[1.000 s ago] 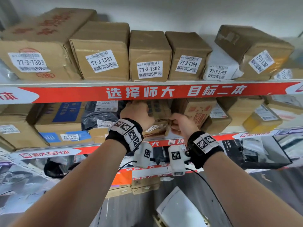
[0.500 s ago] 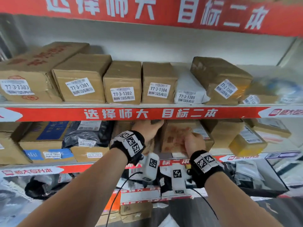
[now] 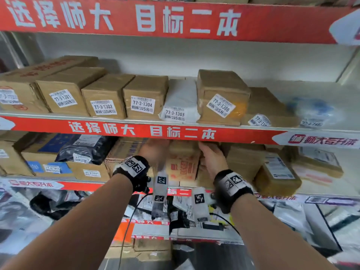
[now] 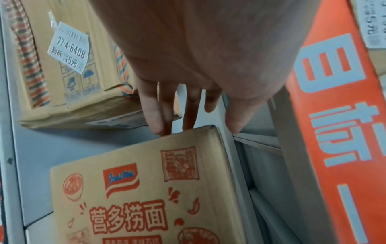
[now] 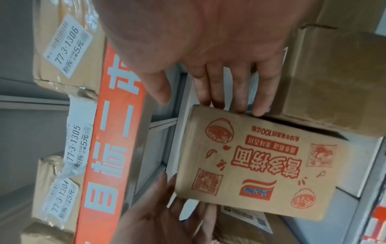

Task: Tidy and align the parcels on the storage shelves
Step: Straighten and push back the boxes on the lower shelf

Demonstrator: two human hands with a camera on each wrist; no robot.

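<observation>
Noodle carton (image 3: 182, 164) sits between my flat, straight-fingered left hand (image 3: 154, 151) and right hand (image 3: 211, 159). I should square it gently, judging by its neighbours.

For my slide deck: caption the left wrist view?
Left hand fingertips touching the edge of a printed noodle carton on the shelf.

Left hand (image 4: 200, 54) extends with fingers (image 4: 155, 118) straight, tips touching the top edge of a noodle carton (image 4: 146, 189) printed in red. A second carton (image 4: 69, 77), labelled 77-4-6408, lies beyond on the grey shelf (image 4: 62, 148). A red shelf banner (image 4: 334, 132) runs along the right.
</observation>
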